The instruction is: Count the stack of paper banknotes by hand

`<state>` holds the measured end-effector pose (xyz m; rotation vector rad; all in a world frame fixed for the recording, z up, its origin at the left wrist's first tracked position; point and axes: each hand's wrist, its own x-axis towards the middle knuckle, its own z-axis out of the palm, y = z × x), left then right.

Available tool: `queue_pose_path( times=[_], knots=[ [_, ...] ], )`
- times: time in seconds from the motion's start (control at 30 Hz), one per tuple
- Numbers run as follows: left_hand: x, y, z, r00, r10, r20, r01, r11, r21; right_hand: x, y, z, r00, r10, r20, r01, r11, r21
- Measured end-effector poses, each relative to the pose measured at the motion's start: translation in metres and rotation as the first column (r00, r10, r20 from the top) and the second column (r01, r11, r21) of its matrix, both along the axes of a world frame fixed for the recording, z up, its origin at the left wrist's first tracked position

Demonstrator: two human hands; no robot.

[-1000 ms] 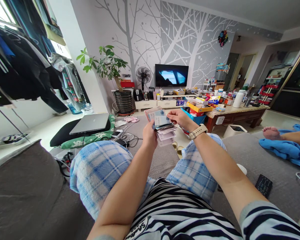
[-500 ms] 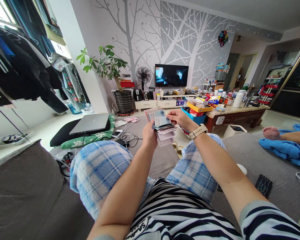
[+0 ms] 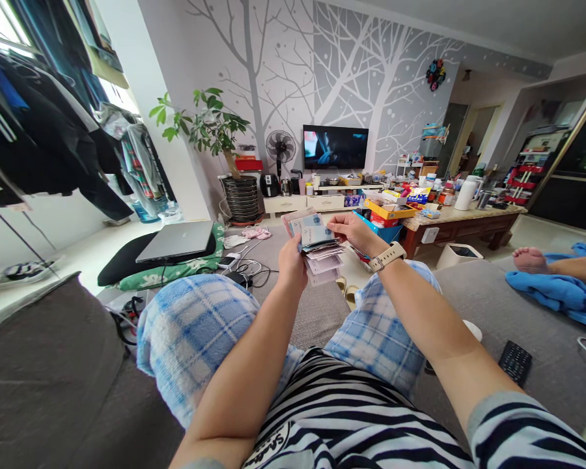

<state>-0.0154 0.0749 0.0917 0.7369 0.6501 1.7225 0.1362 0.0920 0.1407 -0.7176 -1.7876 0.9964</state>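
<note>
A bundle of banknotes (image 3: 321, 264) is fanned out over the sofa, in front of my knees. My left hand (image 3: 292, 264) is closed round its left side, the thumb near the top notes. At the upper right, my right hand (image 3: 350, 232) pinches the edge of a bluish note (image 3: 316, 236) on top. Below it, several paler notes hang down in uneven layers, and pinkish ones stick out at the upper left. The far fingers of my left hand are hidden behind the bundle. A beige watch (image 3: 387, 256) is on my right wrist.
A laptop (image 3: 176, 241) lies on a green and black cushion at left, with tangled cables (image 3: 254, 266) beside it. A cluttered coffee table (image 3: 469, 221) stands at right. A remote (image 3: 516, 362) lies on the sofa, and another person's foot (image 3: 530, 259) rests farther right.
The top bluish note has shifted and bent slightly under my right fingers. Both hands stay in almost the same place. The picture on the television differs.
</note>
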Motion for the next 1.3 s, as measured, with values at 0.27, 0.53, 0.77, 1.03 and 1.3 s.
queue_pose_path(
  times=[0.27,0.53,0.77,1.03,1.3],
  knots=[
    [0.0,0.002,-0.002,1.0,-0.007,0.014,0.007,1.0,0.027,0.002,0.003,-0.002,0.998,0.063,0.001,-0.063,0.998,-0.012],
    [0.0,0.004,-0.003,1.0,-0.008,0.009,0.008,1.0,0.023,0.0,-0.006,0.003,0.999,0.028,0.032,-0.029,0.999,0.03],
    [-0.001,0.001,-0.003,0.998,-0.067,0.006,0.066,0.997,0.035,0.0,0.001,-0.001,0.996,-0.082,0.035,0.081,0.996,0.028],
    [-0.002,-0.001,-0.002,0.997,-0.081,-0.014,0.082,0.996,0.028,-0.001,0.004,0.0,0.985,-0.168,0.046,0.168,0.986,0.004],
    [-0.001,0.002,-0.004,0.997,-0.075,0.006,0.075,0.996,0.046,-0.002,0.005,0.0,0.98,-0.184,0.081,0.18,0.982,0.053]
  ],
)
